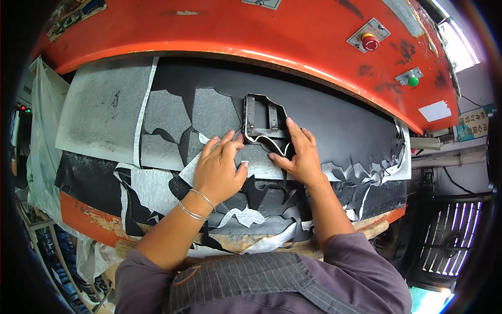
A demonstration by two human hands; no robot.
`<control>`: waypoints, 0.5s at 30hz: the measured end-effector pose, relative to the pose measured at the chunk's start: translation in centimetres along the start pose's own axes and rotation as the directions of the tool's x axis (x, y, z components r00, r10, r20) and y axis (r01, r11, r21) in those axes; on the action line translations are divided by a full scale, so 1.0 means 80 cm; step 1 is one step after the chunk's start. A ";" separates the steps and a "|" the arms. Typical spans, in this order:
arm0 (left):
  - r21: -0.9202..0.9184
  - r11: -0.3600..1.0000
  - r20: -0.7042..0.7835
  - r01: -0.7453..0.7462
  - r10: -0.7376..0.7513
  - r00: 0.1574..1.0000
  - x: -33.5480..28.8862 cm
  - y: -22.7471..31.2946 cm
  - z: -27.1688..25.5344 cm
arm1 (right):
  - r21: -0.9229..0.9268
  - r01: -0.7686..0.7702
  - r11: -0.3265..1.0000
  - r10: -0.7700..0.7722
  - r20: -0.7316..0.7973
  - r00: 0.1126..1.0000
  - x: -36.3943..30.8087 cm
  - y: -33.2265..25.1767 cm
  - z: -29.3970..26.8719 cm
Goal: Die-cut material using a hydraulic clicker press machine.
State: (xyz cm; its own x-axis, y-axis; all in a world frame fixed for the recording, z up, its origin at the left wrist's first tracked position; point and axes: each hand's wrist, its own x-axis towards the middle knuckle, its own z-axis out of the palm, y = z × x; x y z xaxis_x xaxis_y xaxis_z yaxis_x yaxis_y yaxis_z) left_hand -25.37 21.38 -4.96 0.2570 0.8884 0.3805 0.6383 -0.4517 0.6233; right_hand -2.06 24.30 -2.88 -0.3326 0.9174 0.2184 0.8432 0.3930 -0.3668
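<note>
A metal cutting die (265, 133), shaped like an irregular outline with cross braces, stands on a black sheet of material (334, 123). My right hand (302, 157) grips the die's right edge, its forefinger at the side and its thumb by the lower tip. My left hand (219, 167) rests on the material just left of the die, with fingers apart and fingertips close to its lower left corner. Grey gaps (215, 112) with curved outlines show where the black sheet has been cut. Whatever lies under my left palm is hidden.
An orange press beam (209, 31) spans the far side, carrying a red push button (370, 42) and a green button (413, 81). Ragged black and white scraps (243, 217) cover the near edge. A grey-white sheet (104, 110) lies at left beside hanging clear plastic (47, 141).
</note>
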 end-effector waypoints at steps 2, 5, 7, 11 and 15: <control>0.013 1.000 0.006 0.000 0.000 1.000 0.002 0.002 -0.001 | 0.004 -0.003 1.000 0.003 -0.020 1.000 0.000 -0.001 0.000; 0.015 1.000 0.028 0.013 -0.013 1.000 0.005 0.009 -0.005 | 0.006 -0.010 1.000 0.010 -0.034 0.999 -0.003 0.002 -0.006; 0.016 1.000 0.039 0.015 -0.015 0.999 0.007 0.013 -0.013 | 0.004 0.010 1.000 -0.010 0.027 1.000 -0.006 0.005 -0.014; -0.153 0.988 -0.181 -0.008 -0.021 0.983 0.057 0.053 -0.075 | 0.617 0.243 0.749 0.312 -0.651 0.692 0.015 0.026 -0.129; 0.066 0.916 -0.557 -0.397 0.364 0.747 0.138 0.143 -0.141 | 0.387 0.096 0.917 0.382 -0.922 0.064 0.040 0.098 -0.295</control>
State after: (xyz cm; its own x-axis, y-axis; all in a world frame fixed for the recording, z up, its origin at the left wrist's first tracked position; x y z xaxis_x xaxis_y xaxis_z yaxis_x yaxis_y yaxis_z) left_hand -23.44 25.10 14.05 0.0202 0.4534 0.8911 0.5304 -0.7604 0.3749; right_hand 13.50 28.87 16.30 0.6904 0.1516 0.7074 0.5780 0.4725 -0.6654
